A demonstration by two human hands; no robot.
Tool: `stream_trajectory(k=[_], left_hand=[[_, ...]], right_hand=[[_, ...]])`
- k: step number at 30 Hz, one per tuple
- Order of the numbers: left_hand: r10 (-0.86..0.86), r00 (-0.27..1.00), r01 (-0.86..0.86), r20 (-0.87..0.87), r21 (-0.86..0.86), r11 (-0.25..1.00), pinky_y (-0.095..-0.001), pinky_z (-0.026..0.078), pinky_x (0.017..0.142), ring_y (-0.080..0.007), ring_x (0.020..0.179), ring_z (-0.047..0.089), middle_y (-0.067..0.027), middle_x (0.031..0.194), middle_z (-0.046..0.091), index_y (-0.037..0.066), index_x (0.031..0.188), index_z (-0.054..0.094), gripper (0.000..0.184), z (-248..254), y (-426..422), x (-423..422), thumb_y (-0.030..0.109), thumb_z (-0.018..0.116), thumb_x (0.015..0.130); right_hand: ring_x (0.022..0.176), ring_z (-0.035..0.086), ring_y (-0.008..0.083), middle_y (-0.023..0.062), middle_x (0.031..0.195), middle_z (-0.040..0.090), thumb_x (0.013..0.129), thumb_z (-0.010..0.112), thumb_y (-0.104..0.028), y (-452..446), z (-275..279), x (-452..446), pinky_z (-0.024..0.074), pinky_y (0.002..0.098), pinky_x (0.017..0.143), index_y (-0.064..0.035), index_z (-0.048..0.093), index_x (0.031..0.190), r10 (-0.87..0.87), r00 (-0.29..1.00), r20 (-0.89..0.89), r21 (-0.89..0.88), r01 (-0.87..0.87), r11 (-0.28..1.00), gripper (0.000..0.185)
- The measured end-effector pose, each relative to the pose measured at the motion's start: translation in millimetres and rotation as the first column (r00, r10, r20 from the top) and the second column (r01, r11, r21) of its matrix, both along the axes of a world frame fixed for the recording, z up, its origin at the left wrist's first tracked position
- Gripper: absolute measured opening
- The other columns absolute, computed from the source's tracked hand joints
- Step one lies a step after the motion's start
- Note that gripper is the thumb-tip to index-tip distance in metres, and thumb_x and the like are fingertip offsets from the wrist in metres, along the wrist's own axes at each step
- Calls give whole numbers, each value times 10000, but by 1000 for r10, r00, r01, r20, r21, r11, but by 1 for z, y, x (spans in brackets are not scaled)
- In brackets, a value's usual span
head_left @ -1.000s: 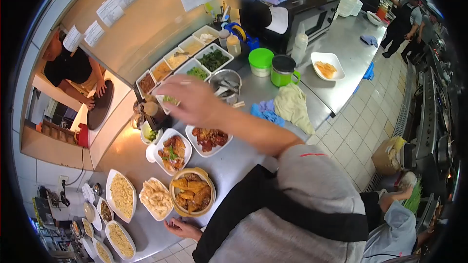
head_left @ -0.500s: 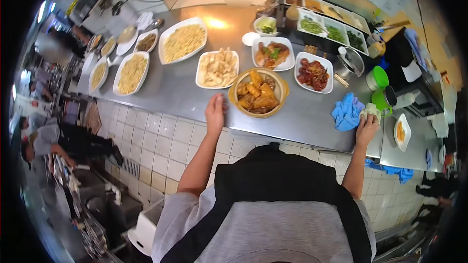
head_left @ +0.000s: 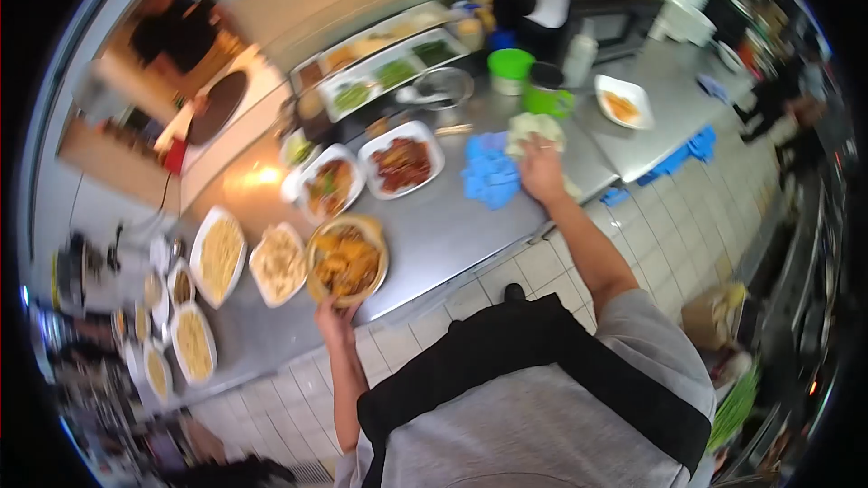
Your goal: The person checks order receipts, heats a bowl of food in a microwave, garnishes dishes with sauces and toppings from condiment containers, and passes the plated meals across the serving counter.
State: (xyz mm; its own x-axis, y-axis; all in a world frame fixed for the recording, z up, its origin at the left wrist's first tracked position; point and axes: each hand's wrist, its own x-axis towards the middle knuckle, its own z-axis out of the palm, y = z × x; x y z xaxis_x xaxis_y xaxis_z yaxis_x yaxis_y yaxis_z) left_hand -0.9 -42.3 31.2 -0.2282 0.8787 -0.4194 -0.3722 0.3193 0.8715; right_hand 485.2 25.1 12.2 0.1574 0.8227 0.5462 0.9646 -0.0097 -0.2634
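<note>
My left hand (head_left: 335,322) is at the near edge of a round clay pot (head_left: 314,287) filled with browned chunks of food. Its fingers look apart and reach the pot's rim, though blur hides whether they press on it. On the counter's right part, my right hand (head_left: 542,167) has its fingers on a pale yellow-green cloth (head_left: 535,131), gripping it. A crumpled blue cloth (head_left: 489,173) lies just left of that hand. Beyond the pot are a white dish of dark glazed meat (head_left: 402,163) and a dish of chicken with green garnish (head_left: 330,185).
White bowls of noodles (head_left: 220,258) and smaller dishes occupy the left of the steel counter (head_left: 434,239). Behind stand trays of chopped greens (head_left: 395,72), a metal pot (head_left: 445,88) and green containers (head_left: 545,90). Another person (head_left: 176,32) is beyond the pass window.
My view has swung to the right, so the counter slants. My left hand has come closer to the clay pot's near rim. The right hand stays on the yellow-green cloth.
</note>
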Motion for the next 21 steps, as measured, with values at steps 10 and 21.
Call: stream_trajectory(k=[10, 21], left_hand=[[-202, 975, 207, -87, 48, 977, -371, 538, 719, -254, 861, 638, -138, 984, 626, -75, 1087, 543, 412, 101, -78, 140, 151, 567, 744], [-835, 548, 825, 55, 131, 550, -282, 511, 788, -152, 925, 617, -99, 1072, 609, -14, 1221, 527, 429, 94, -65, 495, 221, 614, 874]], right_hand=[[1165, 507, 276, 149, 1376, 422, 913, 556, -396, -124, 82, 25, 465, 394, 909, -149, 372, 1394, 118, 192, -974, -69, -754, 653, 571], [1198, 493, 277, 142, 1314, 453, 887, 558, -302, -256, 106, 254, 478, 441, 929, -31, 256, 1411, 2, -435, -900, 161, -329, 930, 662]])
